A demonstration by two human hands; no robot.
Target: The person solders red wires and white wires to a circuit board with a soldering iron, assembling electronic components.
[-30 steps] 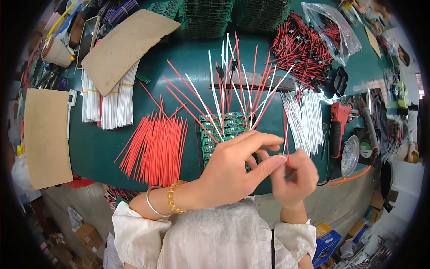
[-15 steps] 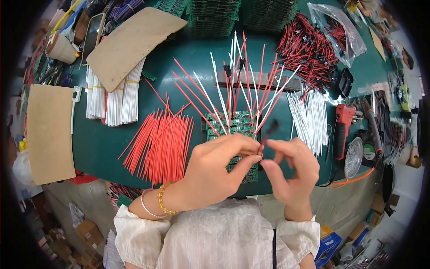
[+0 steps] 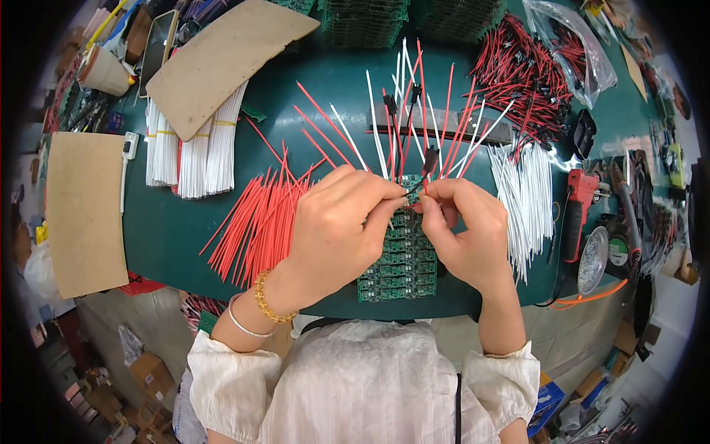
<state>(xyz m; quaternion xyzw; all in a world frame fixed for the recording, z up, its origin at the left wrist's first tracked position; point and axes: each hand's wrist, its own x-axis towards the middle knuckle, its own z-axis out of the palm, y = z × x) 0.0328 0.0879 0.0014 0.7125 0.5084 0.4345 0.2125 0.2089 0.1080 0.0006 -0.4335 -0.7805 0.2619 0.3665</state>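
Note:
Over the upper part of a green circuit board panel (image 3: 398,275), my left hand (image 3: 342,222) and my right hand (image 3: 471,228) work close together, both closed in a pinch. Between them is a connector lead with thin black and red wires; its black plug (image 3: 430,160) points away from me. The left fingertips grip the black wire, and the right ones are on the red wire. Red and white wires (image 3: 376,122) fan up from the panel's far end, with more black plugs (image 3: 416,94) among them. My fingers hide the wire ends.
Loose red wires (image 3: 251,226) lie left of the panel, white wires (image 3: 523,211) right. A metal bar (image 3: 451,126) and a heap of red-black leads (image 3: 518,78) sit beyond. At right are a red-and-black hand tool (image 3: 580,211) and a round dish (image 3: 592,260); cardboard (image 3: 87,214) lies far left.
Both hands have moved away from me, up the panel, baring its near part. My right fingers, spread apart before, have closed on the lead, and its plug shows more sharply.

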